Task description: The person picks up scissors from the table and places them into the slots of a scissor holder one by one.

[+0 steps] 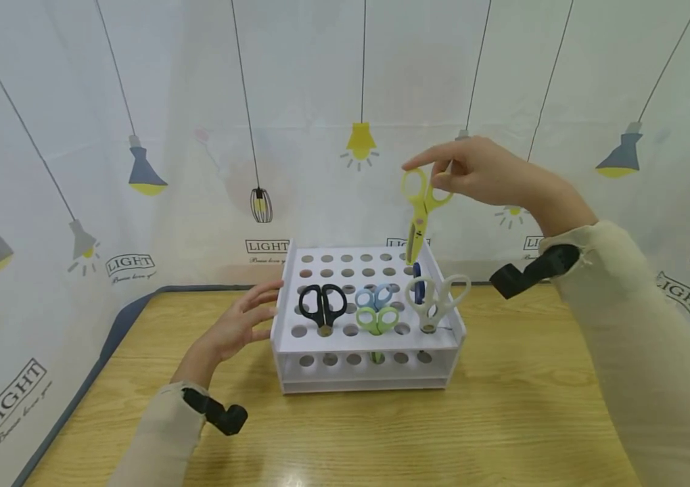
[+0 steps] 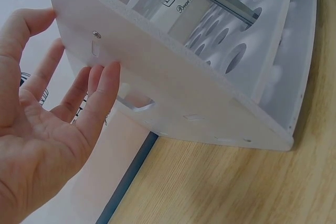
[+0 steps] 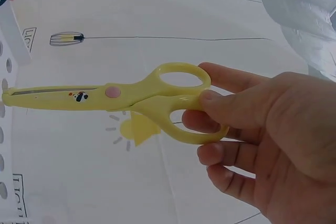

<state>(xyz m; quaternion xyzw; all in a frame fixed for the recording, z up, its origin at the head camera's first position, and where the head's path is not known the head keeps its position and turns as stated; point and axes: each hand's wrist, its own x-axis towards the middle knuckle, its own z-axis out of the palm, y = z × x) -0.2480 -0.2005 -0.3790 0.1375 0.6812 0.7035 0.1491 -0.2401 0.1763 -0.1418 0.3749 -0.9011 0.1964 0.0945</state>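
Yellow scissors (image 1: 420, 213) hang blade-down over the back right of a white rack (image 1: 357, 343). My right hand (image 1: 481, 172) pinches them by one handle loop, thumb on top in the right wrist view, where the yellow scissors (image 3: 113, 93) show a pink pivot and a small panda print. My left hand (image 1: 238, 325) touches the rack's left side with straight fingers; in the left wrist view its fingertips rest against the side panel (image 2: 157, 72). Standing in the rack's holes are black scissors (image 1: 323, 304), light blue scissors (image 1: 374, 296), green scissors (image 1: 377, 319) and white scissors (image 1: 433, 301).
A dark blue handle (image 1: 419, 284) stands behind the white scissors. The rack sits on a wooden table (image 1: 369, 439) close to its back edge. Behind it hangs a pale curtain (image 1: 308, 88) printed with lamps. Each wrist carries a black camera mount.
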